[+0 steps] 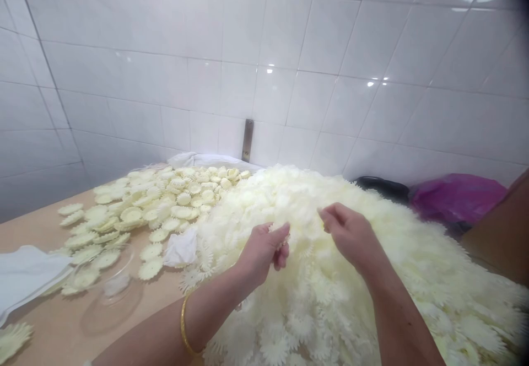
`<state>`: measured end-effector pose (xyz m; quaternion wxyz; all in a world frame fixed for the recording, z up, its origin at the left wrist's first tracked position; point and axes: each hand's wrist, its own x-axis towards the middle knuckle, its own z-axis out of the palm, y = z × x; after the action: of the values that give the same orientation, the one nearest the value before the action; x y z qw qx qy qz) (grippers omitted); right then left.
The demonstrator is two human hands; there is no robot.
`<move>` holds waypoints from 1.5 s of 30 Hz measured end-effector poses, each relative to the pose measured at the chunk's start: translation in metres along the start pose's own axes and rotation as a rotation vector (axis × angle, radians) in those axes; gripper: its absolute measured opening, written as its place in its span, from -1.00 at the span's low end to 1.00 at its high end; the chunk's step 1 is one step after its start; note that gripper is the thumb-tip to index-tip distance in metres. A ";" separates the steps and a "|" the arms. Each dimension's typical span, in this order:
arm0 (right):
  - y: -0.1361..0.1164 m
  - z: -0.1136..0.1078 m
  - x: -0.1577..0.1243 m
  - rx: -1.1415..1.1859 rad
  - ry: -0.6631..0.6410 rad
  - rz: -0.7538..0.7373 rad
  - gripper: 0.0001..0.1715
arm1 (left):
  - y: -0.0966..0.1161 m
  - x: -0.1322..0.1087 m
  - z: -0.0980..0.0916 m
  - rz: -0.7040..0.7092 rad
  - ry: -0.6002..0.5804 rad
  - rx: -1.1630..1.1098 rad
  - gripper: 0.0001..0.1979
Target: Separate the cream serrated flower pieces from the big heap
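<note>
A large heap of pale cream, flower-shaped petal pieces with fringed edges fills the middle and right. Over it, my left hand is closed, thumb against fingers, with a pale petal piece partly showing in its grip. A short gap to the right, my right hand is pinched above the same heap. Whatever may lie between its fingertips is too small to make out. A gold bangle circles my left wrist.
Stacked yellowish scalloped discs lie at the left of the tabletop. Near them are a crumpled white tissue, a clear round dish and white paper. A purple bag and a black item sit against the tiled wall.
</note>
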<state>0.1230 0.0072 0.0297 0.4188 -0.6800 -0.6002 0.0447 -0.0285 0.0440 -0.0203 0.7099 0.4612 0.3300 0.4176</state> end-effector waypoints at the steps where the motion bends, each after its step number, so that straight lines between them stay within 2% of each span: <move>1: -0.003 0.000 -0.001 0.031 -0.032 -0.013 -0.67 | 0.000 0.000 0.000 -0.001 0.012 0.020 -0.52; 6: -0.014 0.004 -0.008 0.175 -0.226 -0.117 -0.77 | 0.001 0.002 -0.002 -0.016 0.012 0.072 -0.48; 10: -0.021 0.010 -0.013 0.147 -0.308 -0.152 -0.84 | 0.004 0.002 -0.002 -0.066 -0.064 -0.012 -0.38; 13: -0.024 0.014 -0.016 0.107 -0.299 -0.160 -0.83 | 0.008 -0.001 0.000 -0.108 -0.125 -0.060 -0.31; 20: -0.023 0.021 -0.019 0.096 -0.303 -0.260 -0.96 | 0.015 -0.006 0.006 -0.107 -0.124 -0.016 -0.32; 22: -0.022 0.022 -0.018 0.127 -0.309 -0.271 -0.90 | 0.014 -0.006 0.006 -0.095 -0.135 0.000 -0.32; 27: -0.019 0.021 -0.013 0.121 -0.243 -0.246 -0.77 | 0.010 -0.006 0.005 -0.098 -0.103 -0.007 -0.39; 35: -0.021 0.021 -0.017 0.105 -0.344 -0.218 -0.94 | 0.011 -0.007 0.005 -0.095 -0.150 -0.006 -0.34; 40: -0.017 0.023 -0.014 0.141 -0.342 -0.198 -0.85 | 0.008 -0.006 0.004 -0.101 -0.192 -0.003 -0.34; 45: -0.016 0.024 -0.012 0.132 -0.325 -0.211 -0.80 | 0.005 -0.005 0.005 -0.120 -0.144 -0.041 -0.43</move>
<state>0.0940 0.0078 0.0186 0.3626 -0.5683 -0.7234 0.1491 -0.0278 0.0391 -0.0138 0.7649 0.4547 0.2967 0.3467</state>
